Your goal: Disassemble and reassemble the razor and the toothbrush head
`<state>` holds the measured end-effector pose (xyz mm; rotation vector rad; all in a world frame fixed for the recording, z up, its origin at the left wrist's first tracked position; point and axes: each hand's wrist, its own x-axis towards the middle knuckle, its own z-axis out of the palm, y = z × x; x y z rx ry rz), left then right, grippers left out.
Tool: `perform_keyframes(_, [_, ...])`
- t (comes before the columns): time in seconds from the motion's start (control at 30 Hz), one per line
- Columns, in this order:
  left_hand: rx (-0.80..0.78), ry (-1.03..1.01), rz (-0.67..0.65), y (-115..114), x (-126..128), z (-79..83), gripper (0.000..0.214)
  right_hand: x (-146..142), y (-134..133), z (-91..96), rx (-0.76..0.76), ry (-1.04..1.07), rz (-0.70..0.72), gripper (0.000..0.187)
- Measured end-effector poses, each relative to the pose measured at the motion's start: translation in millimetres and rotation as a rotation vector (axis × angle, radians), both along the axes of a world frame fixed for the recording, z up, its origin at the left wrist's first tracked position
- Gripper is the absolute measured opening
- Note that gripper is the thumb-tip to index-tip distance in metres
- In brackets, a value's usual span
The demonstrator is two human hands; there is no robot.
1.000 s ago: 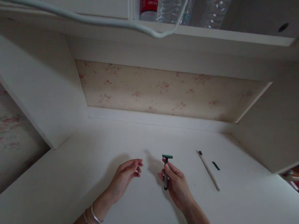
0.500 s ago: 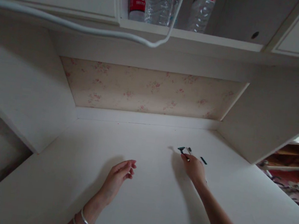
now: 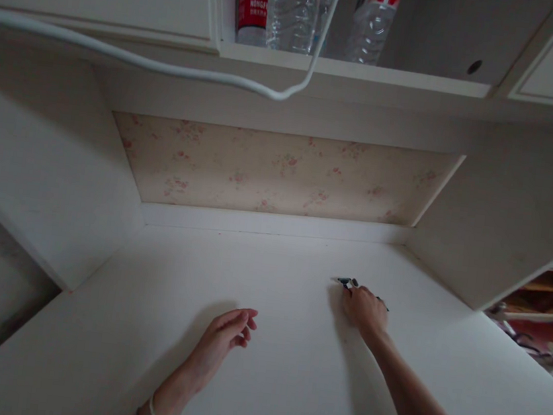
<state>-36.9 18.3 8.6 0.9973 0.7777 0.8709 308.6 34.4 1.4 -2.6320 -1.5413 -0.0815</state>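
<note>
My right hand (image 3: 365, 309) is closed on a dark razor (image 3: 344, 281), low over the white desktop (image 3: 277, 381). The razor's head sticks out past my fingertips; its handle is mostly hidden by the hand. Right beside it shows the dark head of what looks like a toothbrush (image 3: 354, 282). A small dark strip (image 3: 383, 303) peeks out at the far side of my knuckles, too covered to name. My left hand (image 3: 222, 338) hovers over the desktop, empty, with its fingers loosely curled and apart.
White side panels (image 3: 520, 215) stand at both sides of the desktop. Above, an open shelf (image 3: 430, 82) holds plastic bottles (image 3: 371, 32), and a white cable (image 3: 172, 69) hangs across in front. Floral wallpaper (image 3: 260, 172) shows at the back.
My right hand with the razor has moved slightly right and down, bringing the razor closer to the toothbrush-like item and covering more of the dark strip. The left hand keeps its pose.
</note>
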Motion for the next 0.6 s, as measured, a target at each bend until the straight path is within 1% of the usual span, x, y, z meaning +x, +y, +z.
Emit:
perform_keyframes(0.2, [0.012,0.025,-0.02,0,0,-1.8,0.033,3,0,-2.1,-0.022,-0.025,0.01,0.04])
perform_keyframes(0.37, [-0.003,0.039,-0.029,1,1,-0.6,0.034,2,-2,-2.1,-0.011,-0.011,0.016,0.041])
perform_keyframes(0.5, [-0.003,0.042,-0.027,2,2,-0.4,0.034,-1,-7,10.1,0.039,0.029,0.027,0.04])
perform_keyframes(0.6, [0.002,0.044,-0.033,1,2,-0.6,0.034,-13,-14,23.9,0.105,0.09,0.052,0.041])
